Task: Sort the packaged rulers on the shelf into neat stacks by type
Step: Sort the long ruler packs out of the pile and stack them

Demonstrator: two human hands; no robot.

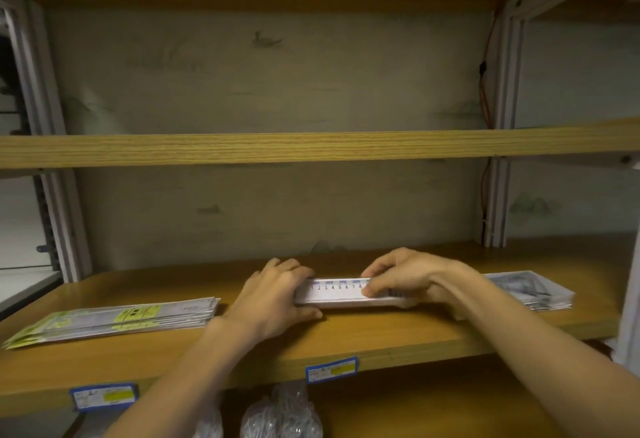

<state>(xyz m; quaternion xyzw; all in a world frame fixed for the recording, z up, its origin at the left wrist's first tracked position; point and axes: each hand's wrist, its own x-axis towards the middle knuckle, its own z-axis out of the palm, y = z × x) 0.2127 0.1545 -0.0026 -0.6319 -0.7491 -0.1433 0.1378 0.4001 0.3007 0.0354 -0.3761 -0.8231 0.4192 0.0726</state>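
So both hands are on one bundle of rulers [341,293] in the middle of the shelf [381,330], roughly halfway between the front edge and the back wall. The left hand [277,293] wraps around the bundle's left end, fingers curled over the top and thumb along the front side. The right hand [401,280] clamps the right end the same way, fingers over the far side and thumb pressing the printed face. My guess is they're squeezing from both ends to square the packs up so the edges line up before leaving it as a stack.

The bundle looks like it's sitting on the wood or just barely off it, can't really tell. The numbers on the top ruler face the camera, so it lies parallel to the front edge.

Off toward the left end of the shelf there's a flat pile of yellow-labelled packs [114,319], fanned out a bit and angled, so probably not tidied yet. Near the right end sits a shorter grey stack [533,290], looking fairly even. Seems like three types, each kept well apart so they don't get mixed.

Blue price tags [331,369] are stuck on the front edge.
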